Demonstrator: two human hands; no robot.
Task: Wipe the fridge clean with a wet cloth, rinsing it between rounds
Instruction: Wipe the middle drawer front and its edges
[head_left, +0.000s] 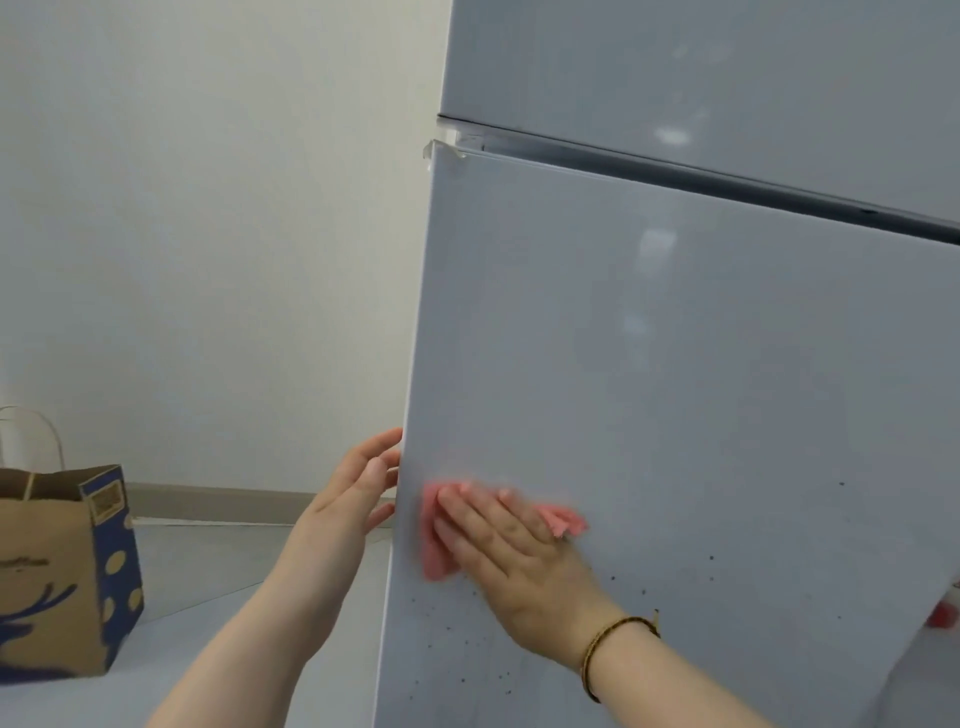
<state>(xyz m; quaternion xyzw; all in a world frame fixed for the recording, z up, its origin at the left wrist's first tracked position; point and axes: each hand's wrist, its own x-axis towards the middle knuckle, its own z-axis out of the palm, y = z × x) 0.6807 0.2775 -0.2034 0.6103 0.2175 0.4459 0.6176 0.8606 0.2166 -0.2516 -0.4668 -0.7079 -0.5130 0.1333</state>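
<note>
A tall grey fridge (701, 364) fills the right side, with an upper door and a lower door. The lower door stands slightly ajar at its left edge. Small dark specks dot its lower part. A pink cloth (436, 540) lies flat against the lower door near that edge. My right hand (514, 561) presses it there with straight fingers. My left hand (358, 493) sits at the door's left edge, its fingertips hidden behind the edge, so I cannot tell whether they curl round it.
A brown and blue paper bag (67, 571) with handles stands on the pale floor at the left. A white wall (208, 234) with a grey baseboard runs behind. Something red (943, 616) shows past the door's lower right edge.
</note>
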